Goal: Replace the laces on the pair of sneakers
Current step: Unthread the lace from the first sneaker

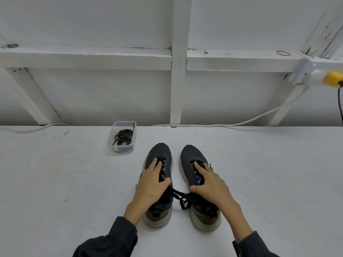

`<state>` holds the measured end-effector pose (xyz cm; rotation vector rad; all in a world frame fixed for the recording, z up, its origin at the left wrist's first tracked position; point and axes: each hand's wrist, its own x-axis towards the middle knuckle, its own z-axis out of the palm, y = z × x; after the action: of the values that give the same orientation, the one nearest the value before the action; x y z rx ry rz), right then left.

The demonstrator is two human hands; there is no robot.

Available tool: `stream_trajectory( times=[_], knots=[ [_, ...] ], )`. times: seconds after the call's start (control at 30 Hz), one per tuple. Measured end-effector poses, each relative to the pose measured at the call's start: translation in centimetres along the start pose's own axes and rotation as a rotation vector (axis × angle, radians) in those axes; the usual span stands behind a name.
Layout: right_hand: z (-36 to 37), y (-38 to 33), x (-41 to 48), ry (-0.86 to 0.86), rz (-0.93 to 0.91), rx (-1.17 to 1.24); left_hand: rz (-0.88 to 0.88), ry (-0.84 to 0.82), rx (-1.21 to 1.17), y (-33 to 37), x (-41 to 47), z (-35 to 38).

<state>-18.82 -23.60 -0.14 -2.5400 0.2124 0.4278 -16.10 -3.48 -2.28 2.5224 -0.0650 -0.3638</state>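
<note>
Left hand: your left hand (151, 184) lies on the left sneaker (160, 152), fingers nearly straight on the lacing, thumb spread to the shoe's inner side; nothing is pinched.
Right hand: your right hand (209, 182) rests the same way on the right sneaker (190, 153), fingers flat on the lacing, thumb at the inner edge.
Sneakers: both stand side by side on the table (65, 182) just in front of you, toes pointing away, still laced.
Laces: loose black ends (182, 198) trail across the gap between the two shoes, near your thumbs.
Tub: a clear tub (123, 150) sits beyond and left of the left sneaker, apart from it.
Spare laces: a black coil (123, 137) lies inside the tub.
Cable: a white cable (241, 123) runs along the table's far edge.
</note>
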Motion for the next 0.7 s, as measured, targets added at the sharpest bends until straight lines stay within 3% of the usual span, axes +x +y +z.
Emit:
stream_trajectory(
  times=[0.7],
  knots=[
    [-1.3,4.3,-2.4,0.033,0.028,-0.032,-0.008,0.028,0.035,3.5,-3.1,2.4]
  ],
)
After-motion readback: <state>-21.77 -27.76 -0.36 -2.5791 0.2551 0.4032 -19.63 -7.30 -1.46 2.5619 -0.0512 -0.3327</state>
